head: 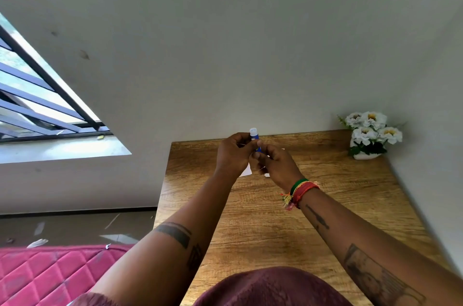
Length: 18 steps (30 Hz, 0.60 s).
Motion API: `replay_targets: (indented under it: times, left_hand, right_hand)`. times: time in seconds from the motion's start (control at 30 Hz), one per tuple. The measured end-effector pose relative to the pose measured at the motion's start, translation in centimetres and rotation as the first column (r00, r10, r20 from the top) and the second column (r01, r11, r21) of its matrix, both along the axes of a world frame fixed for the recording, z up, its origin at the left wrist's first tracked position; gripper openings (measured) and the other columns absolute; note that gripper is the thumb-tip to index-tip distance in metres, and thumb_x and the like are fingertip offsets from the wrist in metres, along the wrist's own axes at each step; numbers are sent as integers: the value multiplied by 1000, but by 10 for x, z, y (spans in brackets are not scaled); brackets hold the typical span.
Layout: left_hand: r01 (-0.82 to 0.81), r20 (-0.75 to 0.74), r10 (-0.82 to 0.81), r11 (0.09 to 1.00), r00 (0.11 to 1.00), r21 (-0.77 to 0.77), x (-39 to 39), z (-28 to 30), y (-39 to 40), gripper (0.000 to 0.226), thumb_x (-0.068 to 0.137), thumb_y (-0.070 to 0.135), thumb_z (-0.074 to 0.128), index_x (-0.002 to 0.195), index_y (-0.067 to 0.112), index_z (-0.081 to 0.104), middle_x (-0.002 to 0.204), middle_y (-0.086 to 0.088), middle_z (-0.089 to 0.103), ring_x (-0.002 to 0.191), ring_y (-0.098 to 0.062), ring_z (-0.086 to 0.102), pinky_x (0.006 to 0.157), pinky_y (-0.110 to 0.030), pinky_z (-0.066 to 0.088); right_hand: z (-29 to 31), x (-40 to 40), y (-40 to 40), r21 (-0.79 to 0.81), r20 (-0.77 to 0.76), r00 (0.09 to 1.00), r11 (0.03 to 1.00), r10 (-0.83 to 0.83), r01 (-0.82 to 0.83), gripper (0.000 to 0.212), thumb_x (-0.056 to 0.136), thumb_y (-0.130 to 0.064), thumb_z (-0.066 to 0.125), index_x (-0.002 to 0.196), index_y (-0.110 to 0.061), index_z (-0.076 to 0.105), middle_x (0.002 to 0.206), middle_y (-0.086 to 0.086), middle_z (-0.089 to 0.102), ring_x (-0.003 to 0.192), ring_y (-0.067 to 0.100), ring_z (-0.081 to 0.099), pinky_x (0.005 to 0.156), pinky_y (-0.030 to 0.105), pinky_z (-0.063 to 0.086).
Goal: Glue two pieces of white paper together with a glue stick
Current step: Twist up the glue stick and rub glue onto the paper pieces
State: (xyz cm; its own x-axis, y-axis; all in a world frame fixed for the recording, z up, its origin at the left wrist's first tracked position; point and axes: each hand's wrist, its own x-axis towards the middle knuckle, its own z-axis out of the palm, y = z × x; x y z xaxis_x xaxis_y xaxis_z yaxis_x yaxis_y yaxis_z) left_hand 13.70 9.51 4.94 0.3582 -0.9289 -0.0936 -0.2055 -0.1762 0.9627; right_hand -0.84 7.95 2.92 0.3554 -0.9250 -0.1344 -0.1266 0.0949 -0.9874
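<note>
We've got the left hand (231,153) closed round the upper end of the glue stick (255,139), white tip poking above the grip. Right hand (274,164) pinches the blue barrel just below. White paper (246,171) lies under both grips on the surface (325,205), mostly hidden. Stick looks light, rigid, smooth; we'd hold mid-barrel. Paper looks thin and floppy, so pin it flat.

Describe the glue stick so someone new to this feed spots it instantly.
Start at the wooden table and follow both forearms to where the hands meet above its far edge. The glue stick is pinched between them: a small blue tube with a white end, the only blue item there.
</note>
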Motion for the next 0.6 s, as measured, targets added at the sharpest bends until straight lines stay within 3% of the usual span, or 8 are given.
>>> replay_targets:
  times: [0.13,0.3,0.47,0.6]
  left_hand:
    - [-13,-3,13,1000,1000,6,1,0,-2,28,85,33,83,110,22,77,92,10,77,83,1,71,63,-9,48]
    - [-2,-11,2,1000,1000,-9,0,7,-4,30,83,33,84,109,21,78,93,8,76,80,6,68,58,-4,46]
    - [-6,-3,6,1000,1000,-13,-2,9,-5,29,83,36,83,109,24,78,94,10,75,86,-2,69,68,-14,49]
    - [-5,11,6,1000,1000,-14,-3,10,-6,31,84,37,83,111,22,78,97,9,75,92,-7,69,75,-22,52]
  right_hand:
    - [3,3,1,39,-12,997,996,-80,81,32,91,-28,75,120,-26,61,106,3,69,70,15,67,57,26,55]
    - [2,3,-3,-55,-108,974,979,-202,197,20,88,-22,79,96,-18,62,104,-3,68,83,23,66,74,42,56]
    - [2,3,-5,-92,-90,981,982,-173,165,14,94,-22,72,96,-21,58,101,-4,65,60,2,62,54,21,51]
    - [0,4,-3,-88,-104,981,984,-164,155,20,95,-28,70,106,-20,55,107,-4,64,70,12,64,63,33,53]
